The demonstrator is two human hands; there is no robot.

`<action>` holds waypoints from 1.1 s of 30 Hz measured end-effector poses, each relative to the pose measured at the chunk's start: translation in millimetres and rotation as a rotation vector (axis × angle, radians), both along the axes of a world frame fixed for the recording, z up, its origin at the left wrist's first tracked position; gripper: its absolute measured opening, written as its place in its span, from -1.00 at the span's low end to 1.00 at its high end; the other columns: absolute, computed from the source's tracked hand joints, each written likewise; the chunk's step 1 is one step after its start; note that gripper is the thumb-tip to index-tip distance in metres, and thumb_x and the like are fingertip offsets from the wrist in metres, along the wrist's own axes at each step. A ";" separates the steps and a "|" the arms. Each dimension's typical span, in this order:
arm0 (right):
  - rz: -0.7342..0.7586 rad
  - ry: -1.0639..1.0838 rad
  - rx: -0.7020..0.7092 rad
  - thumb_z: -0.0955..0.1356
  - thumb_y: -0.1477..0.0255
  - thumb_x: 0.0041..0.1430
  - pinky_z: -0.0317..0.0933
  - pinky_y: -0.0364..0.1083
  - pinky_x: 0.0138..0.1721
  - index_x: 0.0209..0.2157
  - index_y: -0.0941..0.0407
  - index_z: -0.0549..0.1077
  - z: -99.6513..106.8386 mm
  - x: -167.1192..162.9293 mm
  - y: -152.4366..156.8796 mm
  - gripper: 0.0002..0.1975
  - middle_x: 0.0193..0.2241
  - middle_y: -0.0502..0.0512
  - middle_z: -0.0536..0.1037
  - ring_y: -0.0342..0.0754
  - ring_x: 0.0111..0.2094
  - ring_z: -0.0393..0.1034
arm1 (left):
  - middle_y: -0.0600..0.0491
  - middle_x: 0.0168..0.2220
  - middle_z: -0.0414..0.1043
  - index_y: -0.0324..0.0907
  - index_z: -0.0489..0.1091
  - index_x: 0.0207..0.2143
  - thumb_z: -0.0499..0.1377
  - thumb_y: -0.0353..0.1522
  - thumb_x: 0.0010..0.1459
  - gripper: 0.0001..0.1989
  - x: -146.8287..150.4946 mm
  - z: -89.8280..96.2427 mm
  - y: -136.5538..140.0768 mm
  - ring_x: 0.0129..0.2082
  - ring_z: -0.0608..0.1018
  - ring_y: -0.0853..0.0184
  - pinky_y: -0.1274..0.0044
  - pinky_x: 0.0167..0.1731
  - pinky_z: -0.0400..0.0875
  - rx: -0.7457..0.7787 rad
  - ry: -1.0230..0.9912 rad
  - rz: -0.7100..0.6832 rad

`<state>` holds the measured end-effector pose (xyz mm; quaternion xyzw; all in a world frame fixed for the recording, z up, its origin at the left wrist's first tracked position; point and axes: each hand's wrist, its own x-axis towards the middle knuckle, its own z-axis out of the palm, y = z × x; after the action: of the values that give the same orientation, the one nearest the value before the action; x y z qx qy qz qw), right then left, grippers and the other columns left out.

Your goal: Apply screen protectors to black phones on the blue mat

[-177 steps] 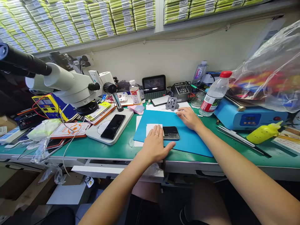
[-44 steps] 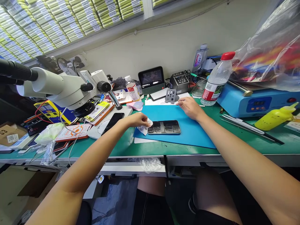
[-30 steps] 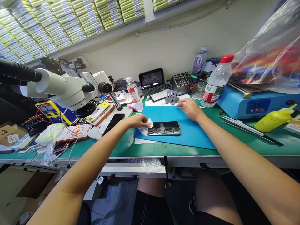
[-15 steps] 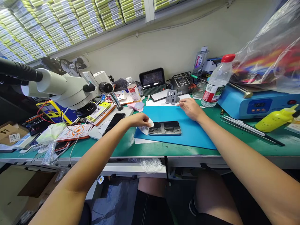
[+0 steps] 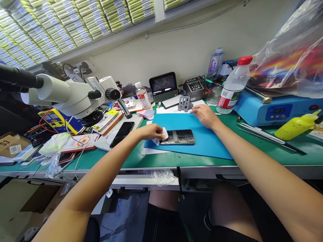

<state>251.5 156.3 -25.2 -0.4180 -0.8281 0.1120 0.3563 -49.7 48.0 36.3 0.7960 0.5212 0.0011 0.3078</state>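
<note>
A black phone (image 5: 185,137) lies flat on the blue mat (image 5: 209,144), with streaked reflections across its dark face. My left hand (image 5: 152,131) pinches a crumpled white tissue (image 5: 164,134) and holds it against the phone's left end. The fingertips are partly hidden behind the tissue. On the far right part of the mat rests my right hand (image 5: 205,116), fingers loosely stretched out and nothing visible in them. Just beyond those fingers stands a grey slotted metal holder (image 5: 184,103).
At left a microscope (image 5: 78,97) overhangs a second black phone (image 5: 122,134). Rightward stand a red-capped bottle (image 5: 230,89), a blue machine (image 5: 272,109), tweezers (image 5: 267,136) and a yellow squeeze bottle (image 5: 294,127). A small screen device (image 5: 163,85) stands against the wall.
My left hand has shifted slightly to the right, bringing the tissue further over the phone's left end. My right hand stays in place.
</note>
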 end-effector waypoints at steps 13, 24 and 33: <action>0.006 -0.017 -0.005 -0.02 -0.20 0.25 0.16 0.25 0.14 -0.21 0.12 0.68 -0.8 0.5 1.2 -0.12 -0.07 0.32 0.56 0.32 0.08 0.31 | 0.15 -0.57 0.21 -0.17 0.25 -0.57 0.20 -0.11 0.12 -0.62 0.0 1.5 -2.3 -0.53 0.24 0.41 0.53 -0.50 0.05 -0.016 -0.013 -0.031; 0.006 -0.021 -0.021 0.02 -0.18 0.26 0.17 0.26 0.14 -0.22 0.12 0.68 2.9 -1.6 -2.6 -0.16 -0.08 0.33 0.57 0.34 0.08 0.31 | 0.14 -0.56 0.24 -0.17 0.27 -0.57 0.22 -0.12 0.12 -0.63 1.8 5.7 -6.9 -0.52 0.25 0.40 0.52 -0.49 0.06 -0.040 0.001 -0.033; 0.015 -0.043 -0.033 0.02 -0.19 0.25 0.18 0.26 0.13 -0.26 0.08 0.67 2.9 -1.5 -2.3 -0.18 -0.08 0.30 0.58 0.31 0.07 0.33 | 0.17 -0.56 0.20 -0.17 0.28 -0.54 0.22 -0.14 0.12 -0.66 8.3 2.1 -6.6 -0.53 0.21 0.42 0.52 -0.50 0.03 -0.049 -0.016 -0.088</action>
<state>250.0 154.0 -22.3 -0.4199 -0.8368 0.1193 0.3305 -41.5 41.5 38.4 0.8103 0.4832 -0.0188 0.3310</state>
